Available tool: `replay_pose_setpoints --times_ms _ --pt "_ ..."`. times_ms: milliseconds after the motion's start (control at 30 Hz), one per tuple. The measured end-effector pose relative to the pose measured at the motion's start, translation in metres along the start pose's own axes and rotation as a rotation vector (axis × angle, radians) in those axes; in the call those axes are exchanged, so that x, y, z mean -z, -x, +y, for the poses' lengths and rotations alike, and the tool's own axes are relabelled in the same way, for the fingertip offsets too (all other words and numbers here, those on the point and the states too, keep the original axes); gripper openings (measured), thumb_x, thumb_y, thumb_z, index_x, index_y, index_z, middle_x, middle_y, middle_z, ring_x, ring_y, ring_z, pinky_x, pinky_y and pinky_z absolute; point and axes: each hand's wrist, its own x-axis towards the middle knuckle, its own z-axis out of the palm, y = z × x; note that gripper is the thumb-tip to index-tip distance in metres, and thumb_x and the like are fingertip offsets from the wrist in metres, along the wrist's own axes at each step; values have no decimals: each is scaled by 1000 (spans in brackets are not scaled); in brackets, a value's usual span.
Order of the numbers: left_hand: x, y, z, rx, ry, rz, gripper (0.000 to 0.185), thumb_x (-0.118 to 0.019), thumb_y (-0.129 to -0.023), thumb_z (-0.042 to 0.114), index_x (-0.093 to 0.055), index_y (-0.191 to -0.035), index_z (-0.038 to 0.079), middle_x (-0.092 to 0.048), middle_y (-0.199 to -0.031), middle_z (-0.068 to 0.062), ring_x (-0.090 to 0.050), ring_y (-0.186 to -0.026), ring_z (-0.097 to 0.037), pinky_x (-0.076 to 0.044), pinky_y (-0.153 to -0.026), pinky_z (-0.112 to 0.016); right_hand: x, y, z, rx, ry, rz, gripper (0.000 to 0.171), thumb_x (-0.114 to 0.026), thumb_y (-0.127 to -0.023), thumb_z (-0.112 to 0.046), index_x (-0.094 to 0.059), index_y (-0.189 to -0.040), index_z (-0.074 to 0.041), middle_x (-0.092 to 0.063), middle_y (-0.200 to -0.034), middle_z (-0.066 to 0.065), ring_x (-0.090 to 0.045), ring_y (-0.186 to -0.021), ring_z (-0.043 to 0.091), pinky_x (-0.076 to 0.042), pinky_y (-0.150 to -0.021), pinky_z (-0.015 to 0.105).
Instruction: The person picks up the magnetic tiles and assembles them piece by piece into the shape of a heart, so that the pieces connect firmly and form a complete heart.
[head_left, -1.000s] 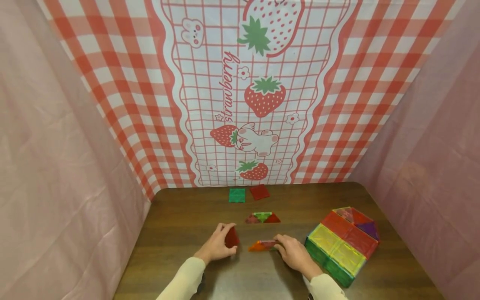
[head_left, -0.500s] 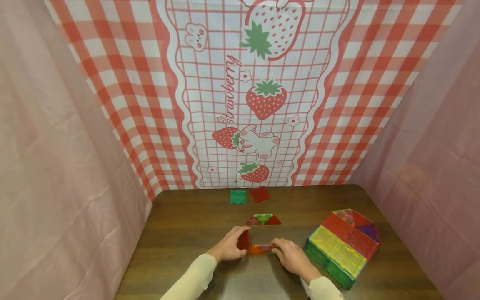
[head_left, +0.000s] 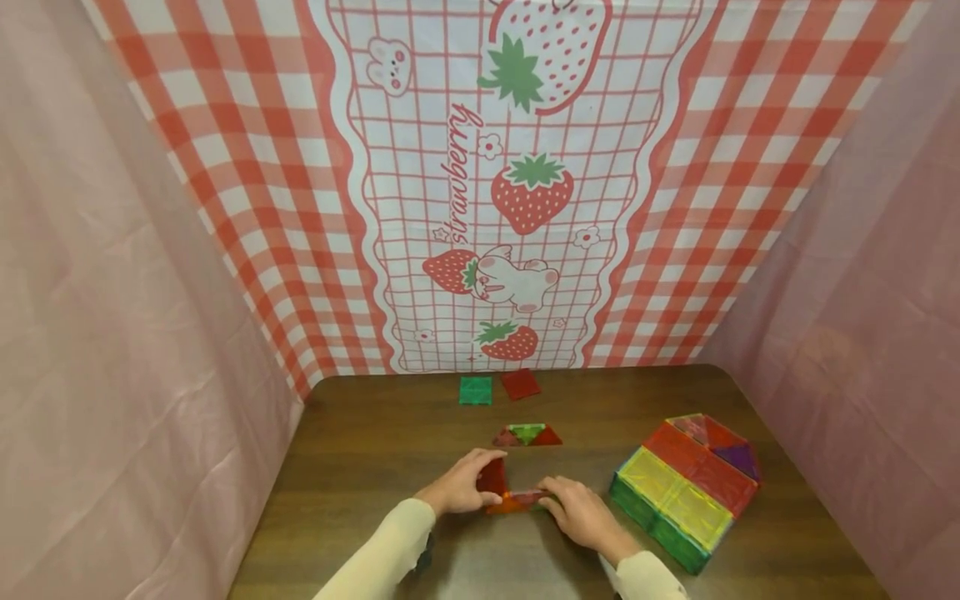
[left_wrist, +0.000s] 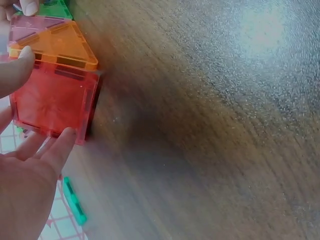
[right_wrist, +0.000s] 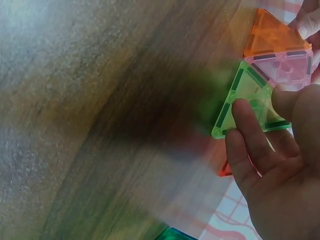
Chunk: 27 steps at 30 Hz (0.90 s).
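Observation:
My left hand (head_left: pixel 480 481) grips a red square tile (head_left: pixel 492 477) and holds it upright on the brown table (head_left: pixel 360 467). The left wrist view shows the thumb (left_wrist: pixel 17 67) and fingers (left_wrist: pixel 55 147) on opposite edges of the red square (left_wrist: pixel 52 102), which touches an orange triangle (left_wrist: pixel 62 47). That triangle starts a flat strip (head_left: pixel 522 500) of orange, pink (right_wrist: pixel 290 67) and green (right_wrist: pixel 247 95) triangles. My right hand (head_left: pixel 553 494) pinches the green triangle at the strip's right end, finger (right_wrist: pixel 246 127) on top.
A second strip of triangles (head_left: pixel 527 435) lies just beyond the hands. Green (head_left: pixel 475 389) and red (head_left: pixel 520 383) square tiles lie at the table's far edge. A colourful tile building (head_left: pixel 682 487) stands at the right. Pink and checked cloth walls enclose the table.
My left hand carried the red square to the right until it met the orange end of the strip. The right hand stayed on the strip's other end.

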Motion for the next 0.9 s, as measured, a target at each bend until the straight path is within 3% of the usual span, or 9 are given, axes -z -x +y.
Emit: replay_pose_setpoints --times_ms 233,400,500,600,733,900 --pt "-1 1 1 -23 8 14 86 -79 -72 42 -36 -144 22 -44 -137 -2 -44 -127 -23 -42 -101 -45 1 -2 0 -10 -8 -16 13 -68 -86 -26 -63 -98 -29 -62 -85 -15 -63 -74 7 -48 -58 27" --pt "-3 2 2 -30 2 56 84 -79 -72 41 -38 -143 20 -46 -136 -2 -46 -125 -21 -43 -101 -42 3 -3 4 41 -13 -29 14 -69 -85 -26 -64 -98 -25 -64 -89 -13 -64 -80 8 -52 -64 29" --pt "-3 2 0 -54 -13 69 84 -79 -72 40 -39 -142 18 -47 -135 -3 -47 -124 -21 -43 -101 -41 8 -4 5 53 -35 -92 19 -67 -85 -22 -64 -104 -23 -67 -95 -10 -64 -82 9 -52 -67 30" --pt "-4 2 -1 -69 -15 67 84 -79 -72 40 -39 -142 19 -47 -136 -3 -47 -125 -21 -42 -101 -41 16 -7 5 -8 -67 -152 29 -63 -84 -17 -61 -112 -22 -67 -101 -9 -61 -79 8 -49 -62 28" --pt "-6 2 -3 -67 -14 74 83 -79 -73 39 -39 -142 20 -46 -138 -4 -46 -127 -21 -41 -103 -41 27 -22 9 -111 -35 -75 32 -60 -82 -17 -59 -113 -22 -63 -100 -10 -56 -74 5 -43 -57 25" --pt "-8 3 -4 -64 -26 79 84 -79 -74 38 -37 -144 20 -44 -139 -4 -45 -127 -22 -42 -102 -42 35 -55 23 -145 71 72 26 -63 -85 -23 -61 -111 -20 -58 -101 -6 -51 -69 6 -40 -53 25"
